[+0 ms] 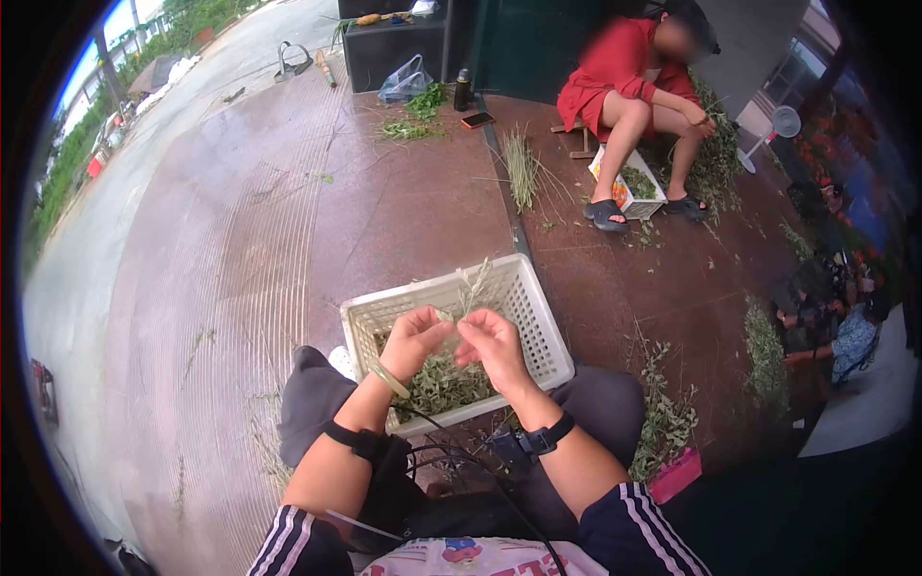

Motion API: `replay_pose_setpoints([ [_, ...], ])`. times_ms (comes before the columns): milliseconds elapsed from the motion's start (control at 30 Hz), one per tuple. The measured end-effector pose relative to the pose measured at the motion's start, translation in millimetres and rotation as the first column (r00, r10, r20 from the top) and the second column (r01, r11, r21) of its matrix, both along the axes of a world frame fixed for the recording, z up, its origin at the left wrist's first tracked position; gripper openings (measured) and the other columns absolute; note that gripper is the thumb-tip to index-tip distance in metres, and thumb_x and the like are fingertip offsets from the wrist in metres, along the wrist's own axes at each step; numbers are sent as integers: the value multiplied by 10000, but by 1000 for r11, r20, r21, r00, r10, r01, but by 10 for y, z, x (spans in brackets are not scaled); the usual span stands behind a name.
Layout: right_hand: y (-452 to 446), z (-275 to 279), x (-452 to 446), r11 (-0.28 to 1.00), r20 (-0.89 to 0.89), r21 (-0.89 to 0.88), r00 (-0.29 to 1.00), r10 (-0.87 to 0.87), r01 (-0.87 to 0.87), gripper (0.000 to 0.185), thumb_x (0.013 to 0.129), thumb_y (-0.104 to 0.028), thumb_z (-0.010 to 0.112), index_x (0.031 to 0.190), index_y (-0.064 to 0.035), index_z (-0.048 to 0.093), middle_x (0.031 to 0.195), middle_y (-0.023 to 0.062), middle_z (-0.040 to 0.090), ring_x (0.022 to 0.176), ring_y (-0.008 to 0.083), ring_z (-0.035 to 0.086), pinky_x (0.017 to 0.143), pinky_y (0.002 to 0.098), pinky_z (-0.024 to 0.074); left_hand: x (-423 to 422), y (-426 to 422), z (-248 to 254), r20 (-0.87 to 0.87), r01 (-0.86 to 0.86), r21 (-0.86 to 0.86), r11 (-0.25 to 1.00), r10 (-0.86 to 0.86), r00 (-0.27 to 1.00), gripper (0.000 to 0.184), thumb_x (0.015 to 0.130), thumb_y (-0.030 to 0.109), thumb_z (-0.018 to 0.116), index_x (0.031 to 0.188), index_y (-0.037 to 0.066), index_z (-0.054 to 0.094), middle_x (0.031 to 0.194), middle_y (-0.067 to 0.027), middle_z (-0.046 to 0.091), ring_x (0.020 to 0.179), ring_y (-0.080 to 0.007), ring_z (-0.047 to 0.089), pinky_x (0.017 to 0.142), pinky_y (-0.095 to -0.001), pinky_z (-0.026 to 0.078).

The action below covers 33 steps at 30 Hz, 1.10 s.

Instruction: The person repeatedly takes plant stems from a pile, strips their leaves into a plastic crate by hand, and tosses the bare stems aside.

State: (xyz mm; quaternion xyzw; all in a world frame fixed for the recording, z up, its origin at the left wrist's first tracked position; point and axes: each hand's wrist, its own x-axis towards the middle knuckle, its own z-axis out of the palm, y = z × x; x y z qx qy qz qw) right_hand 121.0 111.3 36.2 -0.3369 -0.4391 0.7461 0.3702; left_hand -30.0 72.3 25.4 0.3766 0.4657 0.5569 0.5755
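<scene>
Both my hands meet above a white plastic crate (555,336) between my knees. A leafy sprig (474,288) stands up between them, its grey-green tip rising past the fingers. My right hand (495,350) pinches the sprig near its lower part. Close beside it, my left hand (415,341) has thumb and fingers pressed together at the sprig's leaves; exactly what lies between those fingertips is too small to make out. Loose picked leaves (447,384) cover the bottom of the crate under my hands.
Leafy stalks (663,413) lie right of my knee, near a pink object (676,475). Ahead, a person in red (624,86) sits over a smaller white crate (645,204). Bare stems (521,168), a phone (476,120), a dark bottle (463,89) and a plastic bag (405,82) are on the floor.
</scene>
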Motion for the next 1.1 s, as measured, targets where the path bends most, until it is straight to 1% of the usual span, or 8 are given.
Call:
replay_pose_setpoints([
  [200,45,22,-15,988,-35,-21,987,-154,153,102,831,-138,589,826,-50,540,736,22,567,529,63,523,459,203,454,42,14,-2,-41,-84,-12,996,84,996,48,828,93,570,811,52,553,677,40,517,594,-34,448,534,-188,358],
  [300,253,40,148,927,17,103,931,-364,361,76,815,-112,569,805,-37,559,706,16,578,498,40,461,441,178,363,-78,20,64,81,-227,-37,973,229,970,52,827,101,577,818,51,565,688,38,526,591,-45,461,549,-189,371],
  [533,129,88,107,971,-6,112,977,-211,210,82,804,-114,593,785,-38,568,673,-14,561,503,26,427,449,164,326,-102,22,-12,-11,-137,-33,990,137,991,116,834,174,597,825,58,599,710,17,582,583,-55,505,581,-196,416],
  [567,104,105,96,975,-6,103,980,-199,198,83,805,-114,594,785,-37,568,672,-15,561,504,25,426,451,163,326,-91,26,21,3,-117,-36,992,117,993,169,852,171,569,937,32,616,751,-1,602,638,-60,513,616,-201,422],
  [700,93,72,99,978,40,107,982,-185,180,91,792,-130,615,794,-46,578,662,-25,557,505,22,424,451,164,326,2,20,118,-29,-129,15,992,129,991,267,881,186,522,1088,32,590,842,-25,621,784,-71,514,723,-219,424],
  [800,89,7,101,983,84,121,985,-151,140,77,815,-111,597,813,-40,568,701,2,572,516,31,449,459,170,354,-57,25,53,-117,32,56,998,-25,993,240,868,170,545,1056,32,604,835,-13,616,755,-68,510,710,-217,422],
  [900,59,-53,43,985,97,109,985,-146,136,99,794,-134,620,815,-46,581,692,-9,573,515,31,445,453,173,345,37,11,43,-113,-4,68,998,12,993,231,832,203,588,947,7,629,798,-5,626,733,-65,514,687,-241,426],
  [1100,47,-67,9,979,92,109,979,-180,170,112,787,-142,624,821,-45,580,684,-15,568,523,36,451,463,173,351,33,29,-29,-360,-24,99,995,58,931,127,786,146,614,808,21,606,663,-36,595,626,-62,502,591,-231,417],
])
